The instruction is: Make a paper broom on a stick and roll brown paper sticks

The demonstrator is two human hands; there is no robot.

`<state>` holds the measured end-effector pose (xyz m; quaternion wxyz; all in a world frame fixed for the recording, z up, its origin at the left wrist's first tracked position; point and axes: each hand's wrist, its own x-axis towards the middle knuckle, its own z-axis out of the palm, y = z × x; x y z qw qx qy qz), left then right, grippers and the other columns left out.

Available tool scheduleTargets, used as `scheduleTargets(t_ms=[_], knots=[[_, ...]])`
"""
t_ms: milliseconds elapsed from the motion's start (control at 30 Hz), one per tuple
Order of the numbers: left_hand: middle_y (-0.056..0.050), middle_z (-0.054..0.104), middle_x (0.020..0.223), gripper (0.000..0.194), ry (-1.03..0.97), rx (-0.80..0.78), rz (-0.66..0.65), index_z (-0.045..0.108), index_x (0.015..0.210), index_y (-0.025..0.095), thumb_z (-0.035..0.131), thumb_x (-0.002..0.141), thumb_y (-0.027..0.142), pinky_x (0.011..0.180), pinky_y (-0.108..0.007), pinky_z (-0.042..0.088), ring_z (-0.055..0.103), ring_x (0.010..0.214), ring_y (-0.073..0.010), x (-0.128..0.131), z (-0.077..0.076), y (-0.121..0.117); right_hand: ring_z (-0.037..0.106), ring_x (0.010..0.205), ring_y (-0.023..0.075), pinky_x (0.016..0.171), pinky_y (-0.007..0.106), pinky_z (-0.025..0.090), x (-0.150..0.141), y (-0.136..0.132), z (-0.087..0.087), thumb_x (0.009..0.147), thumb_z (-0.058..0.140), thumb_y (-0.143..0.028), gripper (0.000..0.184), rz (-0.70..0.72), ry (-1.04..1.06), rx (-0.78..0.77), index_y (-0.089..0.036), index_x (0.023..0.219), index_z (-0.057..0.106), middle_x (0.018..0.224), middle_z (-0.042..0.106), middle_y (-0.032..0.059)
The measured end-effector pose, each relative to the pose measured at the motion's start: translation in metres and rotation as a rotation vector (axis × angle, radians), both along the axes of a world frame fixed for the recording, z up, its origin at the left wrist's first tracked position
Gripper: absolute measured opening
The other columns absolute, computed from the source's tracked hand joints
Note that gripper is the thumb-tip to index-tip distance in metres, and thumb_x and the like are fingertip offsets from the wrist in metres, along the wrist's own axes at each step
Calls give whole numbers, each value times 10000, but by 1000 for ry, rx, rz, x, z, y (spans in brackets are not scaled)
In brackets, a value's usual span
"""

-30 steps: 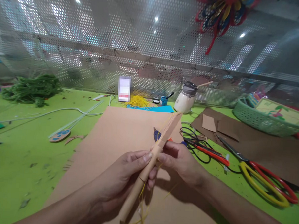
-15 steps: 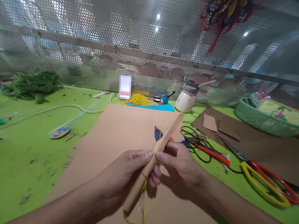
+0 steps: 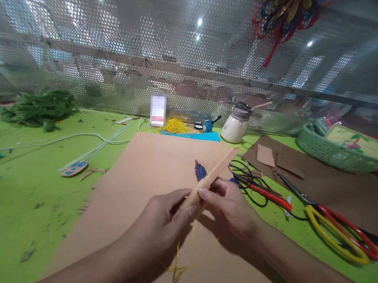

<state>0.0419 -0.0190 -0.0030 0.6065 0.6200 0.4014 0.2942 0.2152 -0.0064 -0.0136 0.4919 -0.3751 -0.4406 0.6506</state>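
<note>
Tan paper roll (image 3: 191, 198) aloft over the tan sheet (image 3: 143, 173) — left hand (image 3: 163, 219) wrapped round its lower part, right hand (image 3: 233, 206) pinching mid-length. Probably light, stiffish, crushable: grip the thicker barrel gently; yellow thread (image 3: 181, 268) may snag.

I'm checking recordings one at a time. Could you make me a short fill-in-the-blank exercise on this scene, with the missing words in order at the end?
1. Of the left hand and the right hand, the tan roll is held by ____.
2. The thread dangling below the hands is coloured ____.
3. The large scissors have one yellow handle loop; the other is ____.
4. The basket at the far right is coloured ____.

Missing words: both; yellow; red; green.
</note>
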Motion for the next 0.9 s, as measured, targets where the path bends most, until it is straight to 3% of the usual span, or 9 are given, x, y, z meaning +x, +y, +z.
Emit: scheduleTargets(t_ms=[167,400,600,900], knots=[[-22,616,852,301,36,110,80,669,1118,210,541,920,397,619,-229,357,453,733,-140,-1,-8,1,618,762,164,724,312,478,0,-1,0,766,773,-300,219,-13,-21,35,-131,871,681,810,678,44],[10,493,730,290,-50,-27,-6,631,893,170,509,940,429,588,-227,341,419,661,-108,-3,-10,6,620,662,159,663,321,487,-2,-2,-1,767,770,-325,230,37,25,20,-132,825,658,734,673,41],[10,516,681,253,-197,-197,83,648,919,153,602,883,399,540,-221,355,476,590,-97,3,-15,4,612,681,153,682,319,488,-2,-2,-1,725,805,-316,255,50,26,6,-141,823,647,747,658,29],[12,529,647,295,-130,-214,61,681,962,151,671,831,414,511,-216,376,488,565,-105,1,-9,7,644,644,166,641,300,487,-7,-4,3,671,836,-380,345,-26,-101,-7,-135,805,633,706,695,49]])
